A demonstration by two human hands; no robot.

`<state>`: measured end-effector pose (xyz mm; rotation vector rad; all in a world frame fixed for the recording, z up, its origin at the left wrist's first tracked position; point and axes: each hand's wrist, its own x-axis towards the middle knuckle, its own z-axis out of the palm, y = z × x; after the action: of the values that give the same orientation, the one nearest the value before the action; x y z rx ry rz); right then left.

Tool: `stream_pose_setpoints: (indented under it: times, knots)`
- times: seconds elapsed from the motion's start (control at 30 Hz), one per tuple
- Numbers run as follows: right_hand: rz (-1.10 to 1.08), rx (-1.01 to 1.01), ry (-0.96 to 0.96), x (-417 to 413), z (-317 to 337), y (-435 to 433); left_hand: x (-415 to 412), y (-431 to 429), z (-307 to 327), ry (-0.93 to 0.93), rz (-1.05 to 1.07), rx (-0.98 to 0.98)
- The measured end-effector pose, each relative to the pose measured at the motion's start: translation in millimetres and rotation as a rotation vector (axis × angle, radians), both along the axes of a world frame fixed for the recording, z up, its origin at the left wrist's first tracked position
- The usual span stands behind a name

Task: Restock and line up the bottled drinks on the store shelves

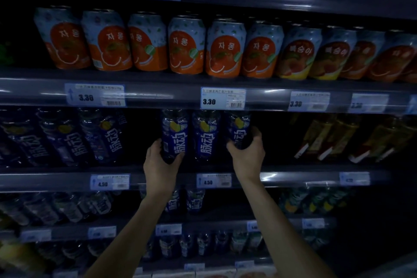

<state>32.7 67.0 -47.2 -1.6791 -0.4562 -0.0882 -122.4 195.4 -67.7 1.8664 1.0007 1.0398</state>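
we see the left hand [161, 161] gripping a blue bottle [173, 130], the right hand [247, 157] gripping a second bottle [238, 127], and a third bottle [206, 136] upright between them on the shelf [293, 177].

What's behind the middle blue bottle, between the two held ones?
Only blackness shows around the middle blue bottle. Its body covers whatever stands directly behind, and it is too dark to confirm more bottles.

The shelf rail [185, 97] hides the caps of the blue bottles [206, 137]; the far-right cans [361, 56] are blurred, the lower price tags [168, 229] unreadable.
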Motion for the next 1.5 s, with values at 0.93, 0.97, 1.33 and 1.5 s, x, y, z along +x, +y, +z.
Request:
stream_pose_setpoints:
  times: [0.93,0.97,1.33,1.5]
  knots:
    - [0.095,0.003,-0.024,-9.3,-4.3,-14.9,-0.2,1.1,0.7,0.007,-0.032,0.013]
    - [0.092,-0.003,-0.025,-9.1,-4.3,-15.0,-0.3,1.1,1.0,0.011,-0.033,0.012]
    - [0.080,-0.110,-0.070,-12.5,0.4,-26.3,-6.9,-0.5,12.1,0.074,-0.060,0.001]
    - [0.003,-0.161,-0.244,-26.4,12.6,-40.0,-17.0,-17.9,28.0,0.058,-0.028,0.071]
